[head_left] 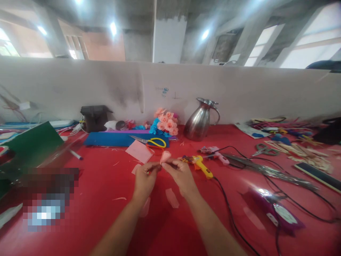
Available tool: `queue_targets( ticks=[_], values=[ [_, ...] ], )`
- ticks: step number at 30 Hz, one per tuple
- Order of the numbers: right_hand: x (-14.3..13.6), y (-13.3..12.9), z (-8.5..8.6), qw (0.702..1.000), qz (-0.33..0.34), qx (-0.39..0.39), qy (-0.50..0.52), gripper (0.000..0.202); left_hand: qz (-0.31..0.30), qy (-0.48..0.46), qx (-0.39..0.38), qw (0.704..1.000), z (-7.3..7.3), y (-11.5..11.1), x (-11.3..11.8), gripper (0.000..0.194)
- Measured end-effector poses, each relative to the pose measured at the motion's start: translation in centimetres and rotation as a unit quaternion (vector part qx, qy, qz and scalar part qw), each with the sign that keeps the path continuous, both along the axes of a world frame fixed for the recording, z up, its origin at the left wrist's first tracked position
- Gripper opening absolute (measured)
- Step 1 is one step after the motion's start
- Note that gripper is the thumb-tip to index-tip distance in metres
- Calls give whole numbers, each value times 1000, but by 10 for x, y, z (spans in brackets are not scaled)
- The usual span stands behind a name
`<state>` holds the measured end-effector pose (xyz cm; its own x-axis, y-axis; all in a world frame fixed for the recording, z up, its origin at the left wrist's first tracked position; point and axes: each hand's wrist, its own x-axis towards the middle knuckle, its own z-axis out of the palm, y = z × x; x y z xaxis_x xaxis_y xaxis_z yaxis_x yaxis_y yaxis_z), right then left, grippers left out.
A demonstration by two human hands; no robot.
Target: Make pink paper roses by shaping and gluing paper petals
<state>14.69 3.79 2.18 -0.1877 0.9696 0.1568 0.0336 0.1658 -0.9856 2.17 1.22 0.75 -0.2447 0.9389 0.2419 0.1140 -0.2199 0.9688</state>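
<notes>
Between the fingertips of both hands is a small pink paper flower (165,156), its petals curled upward. My left hand (145,180) is closed and pinches its base from the left. From the right, my right hand (181,175) pinches the same base with thumb and fingers. A cut pink paper petal (172,198) lies flat on the table below the hands, and others lie partly hidden by my left hand and forearm. Just beyond the hands are a pink paper sheet (139,152) and scissors (152,141) with yellow and orange handles.
A yellow glue gun (203,166) and a pink one (221,156) lie right, with black cords trailing. Behind stand a steel jug (199,119) and pink paper roses (167,122). A purple packet (277,209), a phone (318,175) and grey scissors (265,150) lie farther right.
</notes>
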Motion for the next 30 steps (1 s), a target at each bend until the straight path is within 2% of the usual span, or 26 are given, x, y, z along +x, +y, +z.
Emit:
queue_targets(
  ticks=[4,8,16,24,30],
  values=[
    [-1,-1,0,1000,-17,4,1,17,33,43,17,998,-1,-1,2,20],
    [-3,-3,3,999,-29,13,1,15,35,43,8,998,-2,-2,4,21],
    [-4,-8,6,995,-41,65,-56,17,24,-21,-1,999,2,-4,6,20],
    [-5,-13,12,991,-58,97,-66,16,-40,-160,-21,986,2,-2,5,18],
    [-4,-13,12,985,-45,151,-65,10,-44,-177,3,983,-3,1,1,14]
  ],
)
